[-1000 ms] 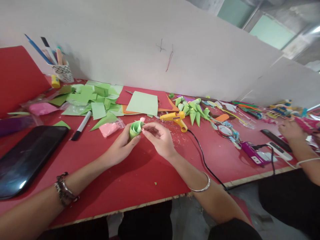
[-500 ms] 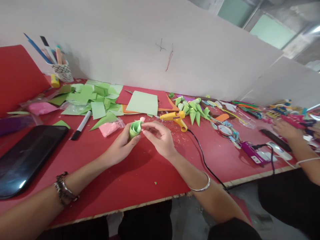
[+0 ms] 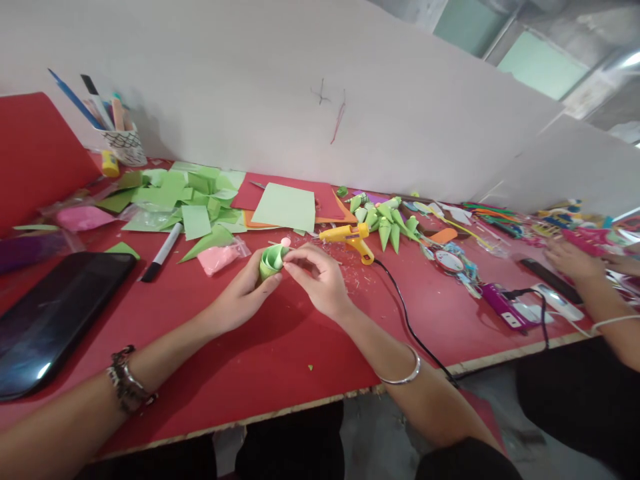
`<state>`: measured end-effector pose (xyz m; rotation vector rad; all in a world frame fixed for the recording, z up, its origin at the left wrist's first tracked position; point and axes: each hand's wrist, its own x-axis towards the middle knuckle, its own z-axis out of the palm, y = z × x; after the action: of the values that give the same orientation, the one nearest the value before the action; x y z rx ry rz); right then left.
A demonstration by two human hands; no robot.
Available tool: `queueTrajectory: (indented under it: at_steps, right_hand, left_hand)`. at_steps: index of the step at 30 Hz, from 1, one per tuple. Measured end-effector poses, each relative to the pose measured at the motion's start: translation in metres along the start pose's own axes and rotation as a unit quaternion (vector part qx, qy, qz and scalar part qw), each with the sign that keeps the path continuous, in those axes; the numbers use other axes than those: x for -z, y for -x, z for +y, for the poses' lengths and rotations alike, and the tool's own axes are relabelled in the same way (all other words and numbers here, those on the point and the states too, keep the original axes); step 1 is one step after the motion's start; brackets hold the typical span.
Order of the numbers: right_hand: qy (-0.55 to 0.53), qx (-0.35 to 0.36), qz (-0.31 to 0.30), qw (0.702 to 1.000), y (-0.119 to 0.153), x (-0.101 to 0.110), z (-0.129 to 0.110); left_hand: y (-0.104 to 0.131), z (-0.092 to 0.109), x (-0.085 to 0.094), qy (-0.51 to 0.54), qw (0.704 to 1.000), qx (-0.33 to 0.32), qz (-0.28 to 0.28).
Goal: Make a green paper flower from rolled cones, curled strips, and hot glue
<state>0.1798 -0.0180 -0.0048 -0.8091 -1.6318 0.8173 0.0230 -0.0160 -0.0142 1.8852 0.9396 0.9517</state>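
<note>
A rolled green paper cone (image 3: 270,262) is held above the red table, its open end facing up. My left hand (image 3: 243,287) wraps round its left side, thumb in front. At its right edge the fingertips of my right hand (image 3: 320,277) pinch the paper rim. A small pink ball (image 3: 285,242) shows at the rim, close to my right fingertips; what it rests on is hidden. Just behind my right hand lies a yellow glue gun (image 3: 347,235), its nozzle pointing left.
Cut green papers (image 3: 170,193) pile up at the back left, near a black phone (image 3: 60,320), a marker (image 3: 163,253) and a bag of pink material (image 3: 219,259). Finished green cones (image 3: 387,223) cluster behind the glue gun. A co-worker's hand (image 3: 575,260) and a purple power strip (image 3: 507,307) are at right.
Both hands stay almost in place on the cone. My right fingers have shifted very slightly at its rim, and the pink ball sits a touch lower.
</note>
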Motion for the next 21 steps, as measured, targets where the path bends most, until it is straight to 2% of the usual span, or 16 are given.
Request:
queueTrajectory:
  at_steps: [16, 21]
  right_hand:
    - [0.032, -0.007, -0.021, 0.999, 0.0002, -0.0006, -0.0037]
    - [0.011, -0.011, -0.015, 1.000, 0.0016, -0.0015, -0.0038]
  left_hand:
    - [0.0015, -0.0010, 0.0018, 0.060, 0.997, 0.018, -0.049]
    - [0.0014, -0.0002, 0.0020, 0.065, 0.997, 0.021, -0.040]
